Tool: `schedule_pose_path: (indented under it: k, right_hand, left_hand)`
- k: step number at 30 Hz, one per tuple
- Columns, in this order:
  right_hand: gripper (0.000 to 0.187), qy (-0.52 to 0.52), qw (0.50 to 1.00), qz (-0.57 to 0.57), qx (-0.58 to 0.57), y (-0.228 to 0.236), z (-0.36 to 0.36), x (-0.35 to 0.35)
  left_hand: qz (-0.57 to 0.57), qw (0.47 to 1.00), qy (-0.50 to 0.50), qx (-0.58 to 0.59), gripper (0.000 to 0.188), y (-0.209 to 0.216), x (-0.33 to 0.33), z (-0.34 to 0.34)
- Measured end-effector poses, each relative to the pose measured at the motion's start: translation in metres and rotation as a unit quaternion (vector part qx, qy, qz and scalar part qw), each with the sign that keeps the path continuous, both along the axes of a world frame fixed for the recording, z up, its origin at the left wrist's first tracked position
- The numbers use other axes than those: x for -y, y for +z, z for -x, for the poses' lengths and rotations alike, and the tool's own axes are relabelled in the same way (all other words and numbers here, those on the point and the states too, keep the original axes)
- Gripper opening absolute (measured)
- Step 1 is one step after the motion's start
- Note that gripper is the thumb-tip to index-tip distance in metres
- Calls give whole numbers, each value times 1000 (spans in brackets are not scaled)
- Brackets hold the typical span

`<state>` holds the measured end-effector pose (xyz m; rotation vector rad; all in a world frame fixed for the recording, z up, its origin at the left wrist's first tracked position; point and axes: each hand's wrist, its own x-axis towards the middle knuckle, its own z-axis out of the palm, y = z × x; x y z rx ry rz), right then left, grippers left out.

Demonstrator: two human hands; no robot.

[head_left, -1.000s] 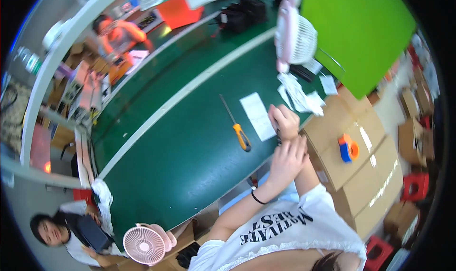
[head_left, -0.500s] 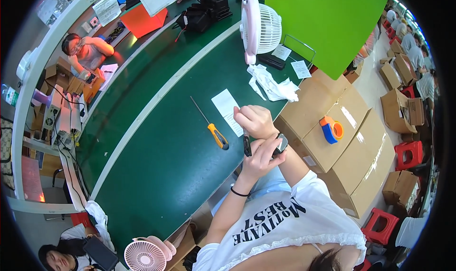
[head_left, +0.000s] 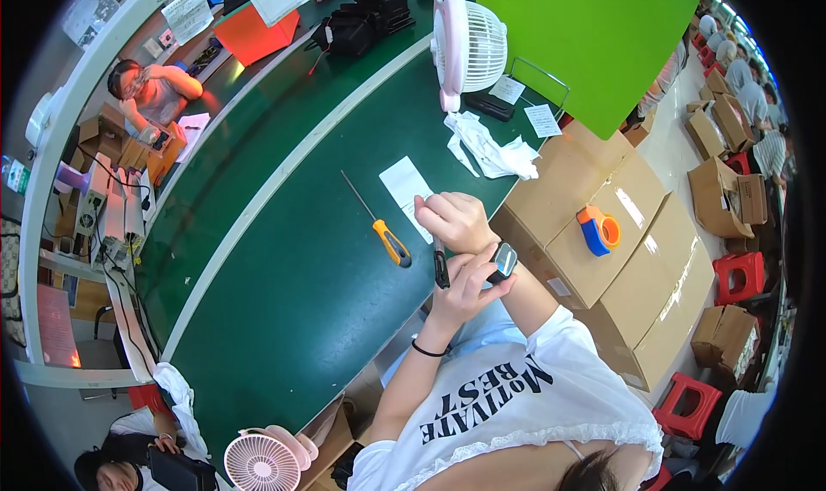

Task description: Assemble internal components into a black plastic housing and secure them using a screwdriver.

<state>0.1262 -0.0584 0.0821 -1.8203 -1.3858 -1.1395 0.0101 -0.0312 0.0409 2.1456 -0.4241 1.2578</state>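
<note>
My right hand [head_left: 458, 222] is curled into a fist above the table's front edge, palm side hidden. A dark watch with a shiny face [head_left: 502, 263] sits at my right wrist. The fingers of my left hand [head_left: 467, 286] close around that wrist, pressed against the watch. A slim dark pen-like object [head_left: 441, 265] points down from the right fist beside the left fingers; which hand grips it is unclear. To the left on the green table [head_left: 284, 319] lies a screwdriver with an orange and black handle [head_left: 393, 243]. A white paper sheet [head_left: 406, 193] lies just beyond my fists.
A pink and white fan [head_left: 469, 43] and white gloves [head_left: 495, 147] are at the far right of the table, before a green panel [head_left: 585, 43]. Cartons [head_left: 628, 276] bearing an orange and blue tape roll [head_left: 600, 231] stand right. Another pink fan [head_left: 262, 461] is near left.
My hands keep nearly the same pose at the wrist, and the view shifts slightly. At the lower left, a person's hand now shows at a black case.
</note>
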Motion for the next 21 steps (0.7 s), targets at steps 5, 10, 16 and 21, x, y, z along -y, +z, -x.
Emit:
schedule_pose_path:
  k: [5,10,16,21]
  right_hand:
    - [32,1,1000,-7,5,0,2,-3]
    - [32,11,1000,-4,10,2,3,-4]
    - [32,10,1000,1,5,1,4,-2]
    - [31,11,1000,0,6,2,4,-2]
  left_hand:
    - [-14,1000,14,-1,52,-3,-1,3]
    - [-59,998,32,-20,51,0,-5,6]
    - [-50,999,14,-8,52,-4,-3,5]
    - [-44,999,9,-2,58,-3,-2,5]
